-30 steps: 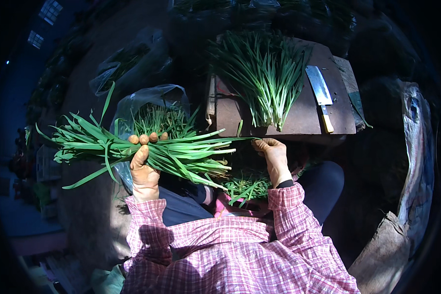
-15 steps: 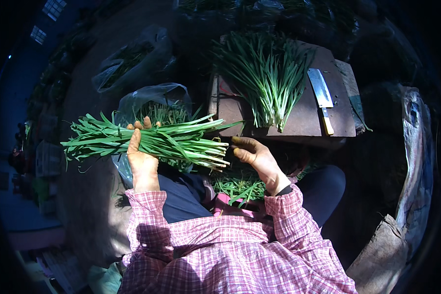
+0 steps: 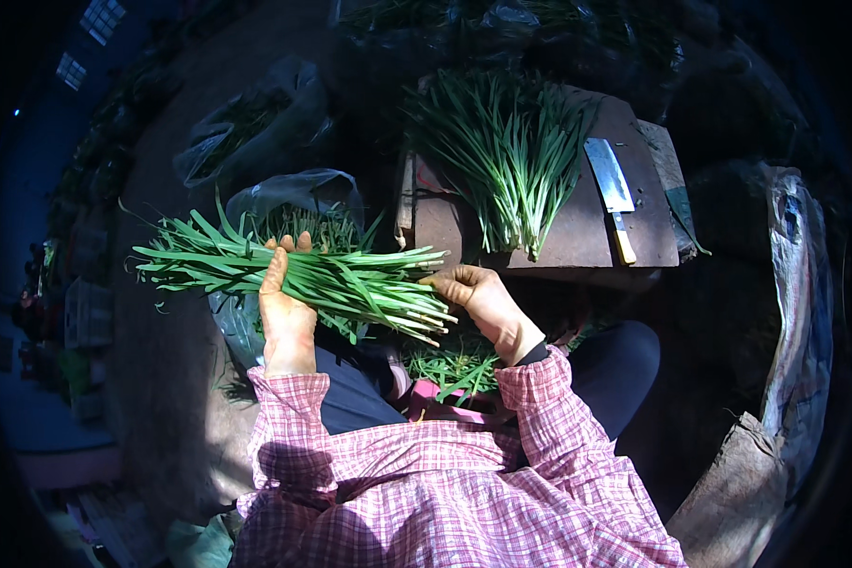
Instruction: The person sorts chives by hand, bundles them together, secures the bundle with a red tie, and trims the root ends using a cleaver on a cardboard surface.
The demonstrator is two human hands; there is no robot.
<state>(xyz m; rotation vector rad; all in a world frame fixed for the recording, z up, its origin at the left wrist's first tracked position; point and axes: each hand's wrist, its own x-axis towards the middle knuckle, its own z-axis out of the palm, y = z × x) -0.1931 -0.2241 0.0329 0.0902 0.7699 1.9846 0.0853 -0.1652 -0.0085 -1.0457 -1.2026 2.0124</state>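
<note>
My left hand (image 3: pixel 289 327) is closed round a loose bunch of garlic chives (image 3: pixel 350 282), held sideways above my lap with its leafy tips to the left and pale stem ends to the right. At those stem ends my right hand (image 3: pixel 483 305) pinches thumb and fingers together on the edge of the bunch. Which stalk is between the fingertips is too small to make out. Beyond the hands, a second pile of garlic chives (image 3: pixel 511 170) lies on a brown board (image 3: pixel 592 237), stem ends toward me. To its right lies a cleaver (image 3: pixel 610 180) with a pale handle.
Below the bunch, green trimmings (image 3: pixel 454 371) lie between my knees beside a pink object (image 3: pixel 435 396). A clear plastic bag (image 3: pixel 336 185) of greens stands just past my left hand, with another plastic bag (image 3: pixel 298 104) behind it. At the right hangs pale sacking (image 3: pixel 790 284).
My right hand has come left to the stem ends, its fingers closing from apart into a pinch. The held bunch has shifted slightly right, its stem ends dipping lower.
</note>
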